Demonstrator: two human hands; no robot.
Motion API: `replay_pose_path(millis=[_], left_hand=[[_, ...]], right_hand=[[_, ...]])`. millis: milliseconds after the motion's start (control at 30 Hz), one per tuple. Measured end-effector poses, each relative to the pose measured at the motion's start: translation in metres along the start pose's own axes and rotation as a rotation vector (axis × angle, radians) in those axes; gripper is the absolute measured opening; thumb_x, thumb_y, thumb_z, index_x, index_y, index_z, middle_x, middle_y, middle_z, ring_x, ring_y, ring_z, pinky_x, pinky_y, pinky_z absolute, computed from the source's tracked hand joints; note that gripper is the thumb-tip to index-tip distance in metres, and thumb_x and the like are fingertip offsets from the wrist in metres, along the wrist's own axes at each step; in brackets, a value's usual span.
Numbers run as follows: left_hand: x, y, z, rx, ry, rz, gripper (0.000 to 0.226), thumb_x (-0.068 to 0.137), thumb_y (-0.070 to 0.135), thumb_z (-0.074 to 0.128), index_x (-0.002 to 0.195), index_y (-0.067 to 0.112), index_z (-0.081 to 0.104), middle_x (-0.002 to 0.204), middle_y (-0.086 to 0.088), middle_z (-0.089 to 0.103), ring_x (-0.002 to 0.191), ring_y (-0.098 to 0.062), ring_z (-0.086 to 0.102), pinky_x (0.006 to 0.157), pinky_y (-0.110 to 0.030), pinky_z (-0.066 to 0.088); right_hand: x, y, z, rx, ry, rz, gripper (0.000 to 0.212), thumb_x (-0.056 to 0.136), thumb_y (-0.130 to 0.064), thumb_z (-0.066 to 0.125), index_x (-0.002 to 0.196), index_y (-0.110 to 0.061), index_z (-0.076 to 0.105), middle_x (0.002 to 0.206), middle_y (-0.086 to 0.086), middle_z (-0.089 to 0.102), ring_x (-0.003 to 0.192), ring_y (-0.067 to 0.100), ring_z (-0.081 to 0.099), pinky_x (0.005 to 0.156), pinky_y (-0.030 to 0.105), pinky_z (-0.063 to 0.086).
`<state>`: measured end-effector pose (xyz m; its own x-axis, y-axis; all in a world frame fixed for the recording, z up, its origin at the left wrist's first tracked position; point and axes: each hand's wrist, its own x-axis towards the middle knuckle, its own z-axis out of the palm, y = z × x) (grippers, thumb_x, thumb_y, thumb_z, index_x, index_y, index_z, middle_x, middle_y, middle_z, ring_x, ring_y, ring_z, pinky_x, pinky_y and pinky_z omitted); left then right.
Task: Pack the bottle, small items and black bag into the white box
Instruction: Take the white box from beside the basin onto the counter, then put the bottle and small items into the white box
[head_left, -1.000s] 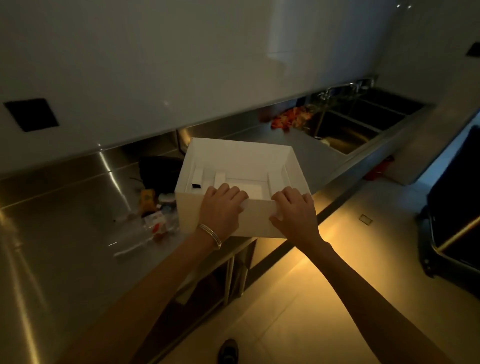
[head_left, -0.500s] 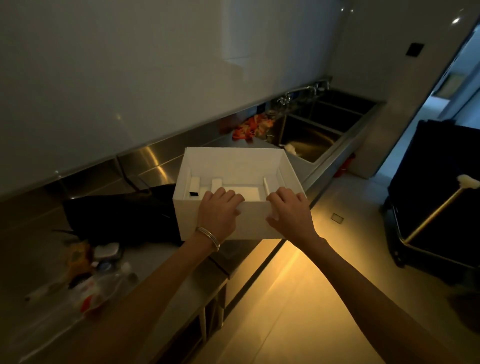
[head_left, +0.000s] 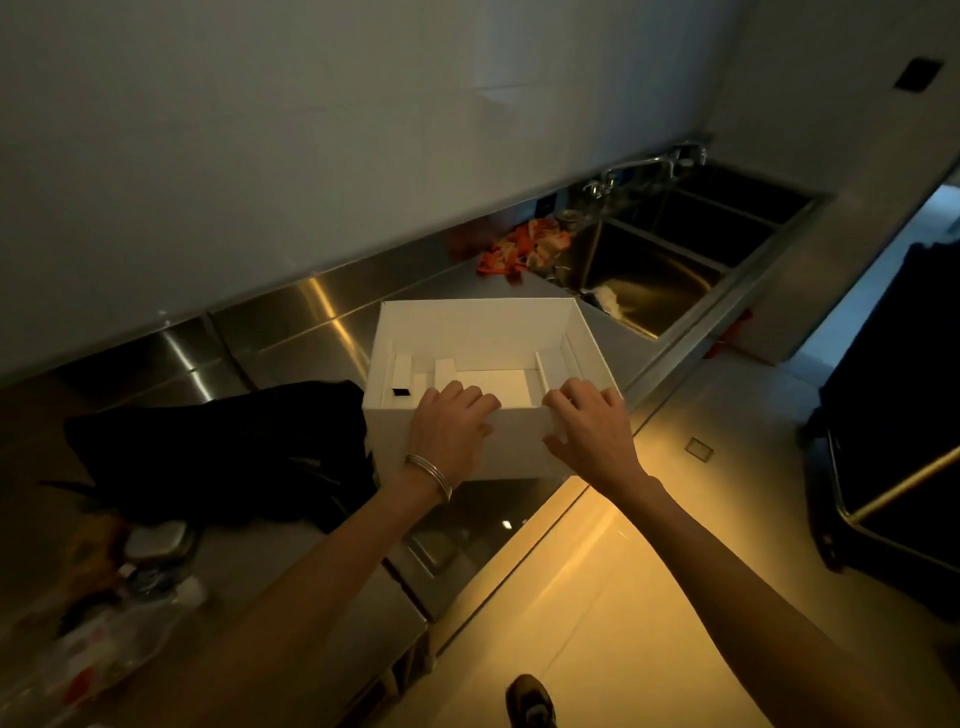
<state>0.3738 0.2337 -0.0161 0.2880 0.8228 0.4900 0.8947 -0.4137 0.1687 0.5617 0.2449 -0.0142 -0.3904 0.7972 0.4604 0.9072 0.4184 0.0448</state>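
Closest to the person, at the lower left of the steel bench, a clear plastic bottle lies on its side with a red patch on its label, and a blurred cluster of small items sits just beyond it, too dim to make out one by one. Further along, a black bag lies slumped on the bench, its right end touching the white box. Both arms reach forward to that box. The left hand, with a metal bangle at the wrist, is clamped on the near wall, fingers hooked over the rim and thumb pressed to the outside. The right hand grips the same wall near its right corner in the same way. The two hands are apart, with a stretch of rim between them. The box is open on top, and white card dividers and a small black piece show inside. Beyond it lies a crumpled orange cloth, and past that a steel sink with taps against the pale wall.
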Motion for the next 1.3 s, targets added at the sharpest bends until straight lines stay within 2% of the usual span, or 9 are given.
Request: replay_pose_path(millis=[200, 367, 567, 700, 900, 1033, 1133, 1200, 1300], left_hand=[[0.034, 0.011, 0.046, -0.011, -0.060, -0.146, 0.028, 0.060, 0.010, 0.081, 0.084, 0.013, 0.066, 0.076, -0.007, 0.067, 0.070, -0.026, 0.060, 0.058, -0.033, 0.045], [0.053, 0.014, 0.076, 0.042, -0.117, -0.241, 0.029, 0.061, 0.015, 0.082, 0.084, 0.014, 0.065, 0.076, -0.005, 0.066, 0.069, -0.024, 0.059, 0.058, -0.031, 0.044], [0.054, 0.000, 0.090, 0.124, -0.178, -0.424, 0.024, 0.065, 0.013, 0.079, 0.085, 0.015, 0.065, 0.078, -0.006, 0.066, 0.072, -0.024, 0.058, 0.060, -0.033, 0.044], [0.053, -0.007, 0.089, 0.178, -0.157, -0.510, 0.024, 0.064, 0.013, 0.079, 0.082, 0.015, 0.064, 0.075, -0.005, 0.065, 0.069, -0.024, 0.057, 0.059, -0.031, 0.043], [0.053, -0.007, 0.092, 0.258, -0.166, -0.550, 0.026, 0.059, 0.019, 0.083, 0.078, 0.017, 0.065, 0.070, -0.003, 0.065, 0.064, -0.022, 0.058, 0.056, -0.029, 0.043], [0.051, -0.003, 0.092, 0.233, -0.121, -0.547, 0.023, 0.061, 0.014, 0.081, 0.076, 0.014, 0.065, 0.069, -0.004, 0.064, 0.064, -0.024, 0.056, 0.056, -0.030, 0.042], [0.052, -0.001, 0.093, 0.219, -0.144, -0.581, 0.015, 0.077, 0.017, 0.068, 0.091, 0.013, 0.065, 0.087, -0.007, 0.066, 0.081, -0.025, 0.056, 0.068, -0.034, 0.041], [0.053, -0.004, 0.092, 0.192, -0.203, -0.618, 0.021, 0.087, 0.024, 0.056, 0.106, 0.016, 0.060, 0.105, -0.005, 0.061, 0.098, -0.023, 0.050, 0.080, -0.032, 0.035], [0.045, -0.006, 0.080, 0.202, -0.193, -0.657, 0.035, 0.083, 0.035, 0.060, 0.116, 0.022, 0.055, 0.117, -0.002, 0.056, 0.108, -0.021, 0.046, 0.086, -0.033, 0.034]], right_hand=[[0.033, 0.053, 0.040, -0.028, -0.068, -0.110, 0.052, 0.050, -0.026, 0.087, 0.092, -0.017, 0.057, 0.086, 0.007, 0.062, 0.074, 0.023, 0.060, 0.066, 0.033, 0.049], [0.055, 0.084, 0.076, 0.033, -0.158, -0.184, 0.059, 0.047, -0.029, 0.089, 0.093, -0.020, 0.053, 0.088, 0.007, 0.063, 0.076, 0.023, 0.061, 0.066, 0.035, 0.050], [0.079, 0.077, 0.114, 0.172, -0.221, -0.255, 0.056, 0.054, -0.026, 0.087, 0.092, -0.021, 0.047, 0.088, 0.006, 0.063, 0.075, 0.023, 0.060, 0.069, 0.036, 0.049], [0.095, 0.069, 0.129, 0.199, -0.248, -0.285, 0.047, 0.058, -0.023, 0.086, 0.091, -0.019, 0.053, 0.089, 0.006, 0.063, 0.078, 0.024, 0.059, 0.074, 0.037, 0.048], [0.096, 0.071, 0.138, 0.190, -0.195, -0.336, 0.037, 0.061, -0.025, 0.083, 0.089, -0.016, 0.060, 0.086, 0.006, 0.064, 0.076, 0.024, 0.059, 0.072, 0.034, 0.046], [0.094, 0.074, 0.136, 0.185, -0.221, -0.350, 0.038, 0.058, -0.024, 0.085, 0.087, -0.017, 0.061, 0.084, 0.005, 0.065, 0.073, 0.023, 0.059, 0.070, 0.033, 0.046], [0.095, 0.075, 0.133, 0.199, -0.261, -0.346, 0.040, 0.057, -0.025, 0.085, 0.087, -0.016, 0.060, 0.085, 0.006, 0.065, 0.074, 0.024, 0.059, 0.070, 0.034, 0.047], [0.097, 0.075, 0.130, 0.239, -0.306, -0.348, 0.040, 0.060, -0.029, 0.084, 0.090, -0.016, 0.060, 0.090, 0.007, 0.065, 0.079, 0.026, 0.060, 0.073, 0.038, 0.047], [0.101, 0.066, 0.118, 0.378, -0.328, -0.394, 0.040, 0.071, -0.031, 0.077, 0.102, -0.015, 0.059, 0.108, 0.009, 0.061, 0.097, 0.029, 0.055, 0.085, 0.039, 0.043]])
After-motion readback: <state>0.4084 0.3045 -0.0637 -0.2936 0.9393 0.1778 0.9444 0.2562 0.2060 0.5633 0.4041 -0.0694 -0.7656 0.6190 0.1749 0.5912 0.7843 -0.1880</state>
